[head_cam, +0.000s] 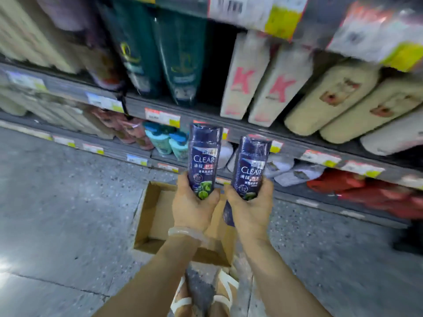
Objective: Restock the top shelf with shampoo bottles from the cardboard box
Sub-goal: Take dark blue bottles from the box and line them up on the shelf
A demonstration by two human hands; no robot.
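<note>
In the middle of the frame, the left hand (191, 203) and right hand (248, 205) each wrap curled fingers around the bottom of an upright dark bottle (202, 154), (250, 163).

Both bottles I've got are dark navy with white CLEAR lettering, a bit of red and a green leafy patch near the bottom: one in my left hand (191, 205), the left bottle (203, 160), and the right bottle (250, 167) in my right hand (248, 208). Cardboard box (158, 216) is plain brown. Floor (68, 202) is speckled grey. On the shelves: dark teal bottles (160, 58), cream packs with a big red K (258, 83), yellow and white price tags (162, 117). My bracelet (186, 233) is pale and see-through, sandals (225, 291) white.
</note>
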